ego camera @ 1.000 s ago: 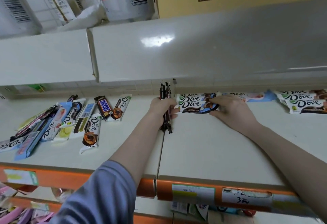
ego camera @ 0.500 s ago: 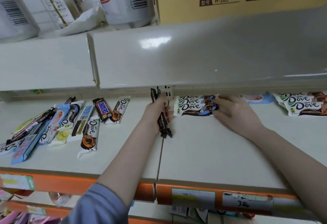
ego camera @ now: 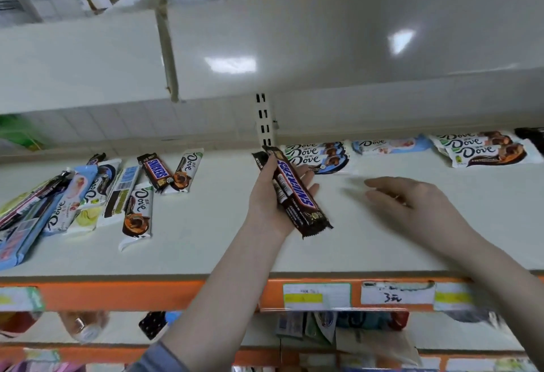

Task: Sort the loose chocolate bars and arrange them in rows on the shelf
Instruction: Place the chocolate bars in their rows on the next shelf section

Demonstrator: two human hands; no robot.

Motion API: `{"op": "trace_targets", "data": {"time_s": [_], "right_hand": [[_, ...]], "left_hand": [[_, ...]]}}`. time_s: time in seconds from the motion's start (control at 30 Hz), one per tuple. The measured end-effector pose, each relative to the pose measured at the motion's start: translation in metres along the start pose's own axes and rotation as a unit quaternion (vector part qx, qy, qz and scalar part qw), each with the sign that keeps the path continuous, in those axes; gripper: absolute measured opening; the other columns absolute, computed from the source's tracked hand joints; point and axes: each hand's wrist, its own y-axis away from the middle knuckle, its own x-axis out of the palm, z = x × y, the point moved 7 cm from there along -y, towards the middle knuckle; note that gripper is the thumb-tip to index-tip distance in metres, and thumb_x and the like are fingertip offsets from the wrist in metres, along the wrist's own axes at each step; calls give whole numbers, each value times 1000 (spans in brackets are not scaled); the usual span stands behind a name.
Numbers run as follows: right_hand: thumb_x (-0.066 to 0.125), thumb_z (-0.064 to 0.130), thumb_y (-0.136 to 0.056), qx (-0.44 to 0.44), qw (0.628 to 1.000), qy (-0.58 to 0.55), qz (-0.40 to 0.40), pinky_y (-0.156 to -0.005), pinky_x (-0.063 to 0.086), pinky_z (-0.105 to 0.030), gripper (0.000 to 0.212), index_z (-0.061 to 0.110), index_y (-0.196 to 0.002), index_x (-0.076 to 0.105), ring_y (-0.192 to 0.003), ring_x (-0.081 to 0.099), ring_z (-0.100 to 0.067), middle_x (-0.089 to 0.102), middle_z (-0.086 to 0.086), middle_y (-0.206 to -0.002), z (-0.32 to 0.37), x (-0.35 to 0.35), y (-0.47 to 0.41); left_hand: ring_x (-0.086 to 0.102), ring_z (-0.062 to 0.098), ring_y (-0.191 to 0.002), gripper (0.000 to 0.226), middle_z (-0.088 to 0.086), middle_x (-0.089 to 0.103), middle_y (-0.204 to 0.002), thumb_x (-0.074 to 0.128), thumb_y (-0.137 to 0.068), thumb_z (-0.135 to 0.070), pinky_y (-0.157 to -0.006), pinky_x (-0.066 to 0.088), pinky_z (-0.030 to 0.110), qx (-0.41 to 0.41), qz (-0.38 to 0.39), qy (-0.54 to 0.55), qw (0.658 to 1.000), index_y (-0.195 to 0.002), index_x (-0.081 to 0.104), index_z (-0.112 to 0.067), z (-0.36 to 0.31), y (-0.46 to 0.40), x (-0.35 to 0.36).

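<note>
Above shelf (ego camera: 206, 254), left hand (ego camera: 270, 195) grips Snickers bars (ego camera: 297, 192); right hand (ego camera: 418, 207) open

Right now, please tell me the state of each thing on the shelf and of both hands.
left hand: grips Snickers bars, raised over the shelf
Snickers bars: held, tilted
right hand: fingers relaxed, holds nothing
Dove stack: lying flat at the back
loose pile: unsorted, overlapping
loose Snickers bar: lying in the pile
shelf: partly bare at the front
</note>
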Motion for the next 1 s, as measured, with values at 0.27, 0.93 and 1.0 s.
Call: {"op": "trace_targets", "data": {"time_s": [0.27,0.93,1.0], "right_hand": [[62,48,-72,-3,990,-138,38,-59,40,-6,25,40,-96,66,-66,57,7,66,19,-69,-28,-36,28],[70,9,-75,167,920,-346,78,-49,45,-11,16,25,-75,71,-51,59,2,72,10,-63,-234,-168,74],[73,13,-72,165,924,-326,107,-49,46,-12,13,25,-77,70,-56,61,3,73,8,-67,-231,-162,77]], "left_hand": [[65,31,-85,42,15,63,-95,74,-71,-23,-79,56,46,-2,-4,-34,999,-107,61,-6,76,4,60],[67,18,-54,6,9,69,-64,68,-79,-8,-62,59,32,-8,-67,-56,996,-83,65,-4,243,9,189],[68,21,-64,15,12,72,-76,71,-74,-7,-66,57,32,1,-75,-100,992,-88,67,-4,247,9,191]]}}
